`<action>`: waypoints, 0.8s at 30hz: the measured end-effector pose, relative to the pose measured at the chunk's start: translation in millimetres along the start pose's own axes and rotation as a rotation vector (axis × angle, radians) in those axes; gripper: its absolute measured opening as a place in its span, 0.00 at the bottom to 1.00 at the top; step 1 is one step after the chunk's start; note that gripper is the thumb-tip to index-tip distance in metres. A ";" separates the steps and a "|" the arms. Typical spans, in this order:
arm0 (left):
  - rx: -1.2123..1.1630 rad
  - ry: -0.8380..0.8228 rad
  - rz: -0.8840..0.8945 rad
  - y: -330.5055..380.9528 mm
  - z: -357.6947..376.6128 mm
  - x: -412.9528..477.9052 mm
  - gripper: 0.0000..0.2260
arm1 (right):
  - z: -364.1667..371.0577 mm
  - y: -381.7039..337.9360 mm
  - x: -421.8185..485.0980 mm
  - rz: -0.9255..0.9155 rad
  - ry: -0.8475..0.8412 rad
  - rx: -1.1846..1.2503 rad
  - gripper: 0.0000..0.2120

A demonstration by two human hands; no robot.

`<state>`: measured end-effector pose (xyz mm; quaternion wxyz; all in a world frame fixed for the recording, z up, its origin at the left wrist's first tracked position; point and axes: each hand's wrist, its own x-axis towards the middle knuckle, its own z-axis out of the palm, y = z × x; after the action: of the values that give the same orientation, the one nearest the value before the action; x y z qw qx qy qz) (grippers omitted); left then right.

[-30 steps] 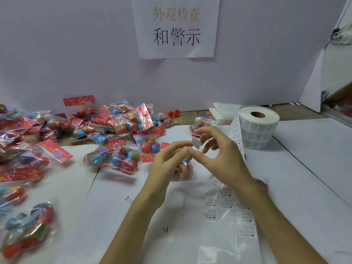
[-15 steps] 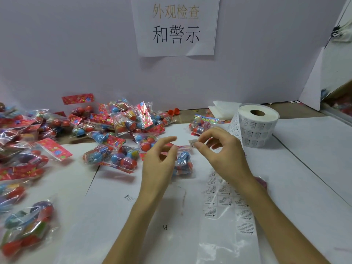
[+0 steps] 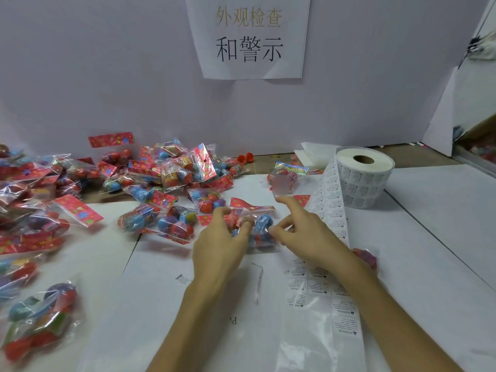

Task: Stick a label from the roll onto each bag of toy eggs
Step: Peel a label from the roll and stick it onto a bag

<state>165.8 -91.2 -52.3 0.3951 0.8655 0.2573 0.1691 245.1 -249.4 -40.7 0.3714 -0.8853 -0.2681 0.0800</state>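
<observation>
Gripping the bag of toy eggs (image 3: 263, 224) in the curled fingers of our left hand (image 3: 218, 244), we held it down on the table (image 3: 429, 237), just left of the label strip (image 3: 331, 210) trailing from the roll (image 3: 365, 178). Our right hand (image 3: 308, 234) touched its right edge; through the blur we could not tell whether it pinched.

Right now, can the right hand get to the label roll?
Probably yes. The label roll stands just beyond the right hand, with only its own loose strip of labels between them. That hand is at the bag.
</observation>
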 end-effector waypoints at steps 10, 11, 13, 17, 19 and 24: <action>-0.836 -0.152 -0.189 7.4 -13.2 4.0 0.22 | -8.9 -13.1 -0.7 -0.068 0.120 0.401 0.28; -0.803 -0.154 -0.172 7.6 -13.4 3.3 0.19 | -9.5 -13.8 -0.7 -0.066 0.102 0.436 0.28; -0.779 -0.136 -0.161 8.6 -12.3 1.8 0.17 | -10.4 -15.1 -1.1 -0.061 0.064 0.504 0.28; -0.916 -0.143 -0.227 9.9 -14.3 3.1 0.21 | -13.0 -17.7 -2.6 -0.086 0.059 0.611 0.25; -1.037 -0.167 -0.277 11.2 -17.8 4.5 0.21 | -13.9 -19.4 -1.8 -0.064 0.119 0.682 0.20; -1.273 -0.225 -0.307 15.5 -24.1 2.0 0.25 | -20.6 -23.6 -3.8 0.047 -0.111 1.182 0.16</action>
<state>160.2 -84.2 -25.0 0.8732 0.4291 0.1850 0.1385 239.1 -250.3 -9.8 0.7851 -0.5285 -0.1775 0.2700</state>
